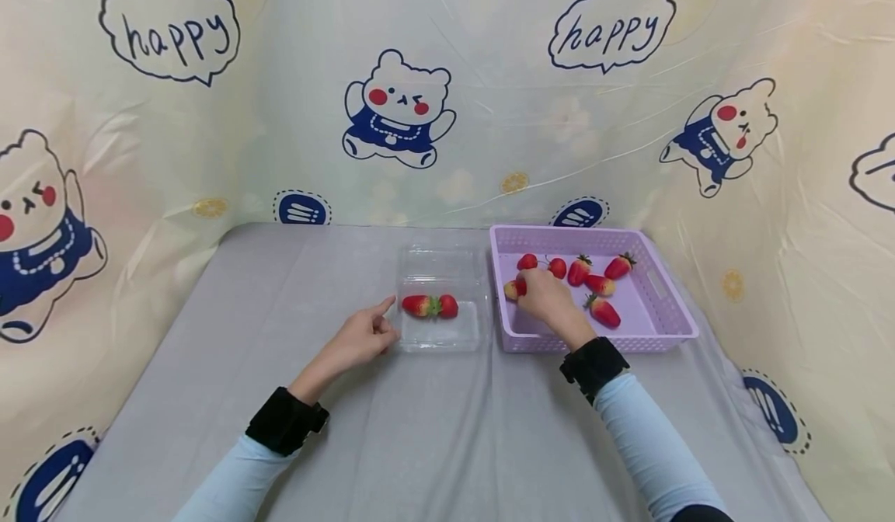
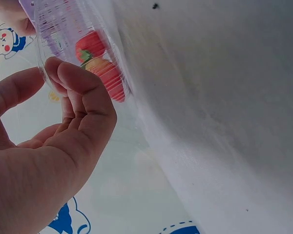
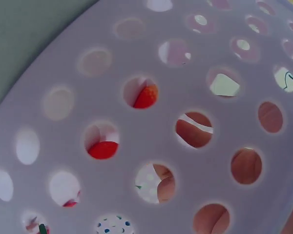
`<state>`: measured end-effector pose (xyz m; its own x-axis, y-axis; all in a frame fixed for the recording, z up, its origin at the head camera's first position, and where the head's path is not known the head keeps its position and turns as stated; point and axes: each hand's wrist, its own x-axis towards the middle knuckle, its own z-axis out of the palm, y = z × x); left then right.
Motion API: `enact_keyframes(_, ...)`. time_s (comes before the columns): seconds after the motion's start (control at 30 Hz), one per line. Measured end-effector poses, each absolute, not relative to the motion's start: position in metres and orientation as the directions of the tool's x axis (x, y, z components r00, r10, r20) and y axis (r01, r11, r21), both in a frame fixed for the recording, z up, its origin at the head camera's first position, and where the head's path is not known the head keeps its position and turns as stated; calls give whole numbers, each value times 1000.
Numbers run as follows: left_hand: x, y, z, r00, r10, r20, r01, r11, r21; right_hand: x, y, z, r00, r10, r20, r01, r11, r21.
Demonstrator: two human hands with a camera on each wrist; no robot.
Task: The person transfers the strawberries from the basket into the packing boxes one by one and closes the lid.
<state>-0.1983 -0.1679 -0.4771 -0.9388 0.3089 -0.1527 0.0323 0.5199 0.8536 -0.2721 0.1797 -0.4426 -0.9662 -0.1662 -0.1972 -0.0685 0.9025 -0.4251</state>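
Note:
Two strawberries, a longer one (image 1: 418,305) and a small red one (image 1: 449,307), lie with their leafy ends together in a clear plastic box (image 1: 440,339). At the box's left side, my left hand (image 1: 358,338) pinches its rim between thumb and fingers, as the left wrist view shows. My right hand (image 1: 548,301) reaches into the lilac basket (image 1: 657,344) and grips a pale-ended strawberry (image 1: 511,290) near the left wall. The fingers partly cover that fruit. Through the holes of the basket wall (image 3: 151,131), the right wrist view shows bits of fingers and red fruit.
Several more strawberries (image 1: 603,312) lie in the basket, right of and behind my right hand. The box's raised lid (image 1: 439,262) stands at its back. A grey cloth (image 1: 419,436) covers the table, and a printed curtain (image 1: 489,133) hangs behind and at both sides.

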Motion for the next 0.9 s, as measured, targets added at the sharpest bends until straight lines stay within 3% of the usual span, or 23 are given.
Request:
enact_keyframes(0.47, -200, -168, -476, -936, 314, -158, 32, 523, 851, -275, 179, -452, -964, -204, -169, -119, 904, -411)
enact_keyframes(0.9, -199, -167, -472, -936, 308, -170, 18, 525, 851, -273, 181, -451, -968, -158, -195, -61, 902, -427)
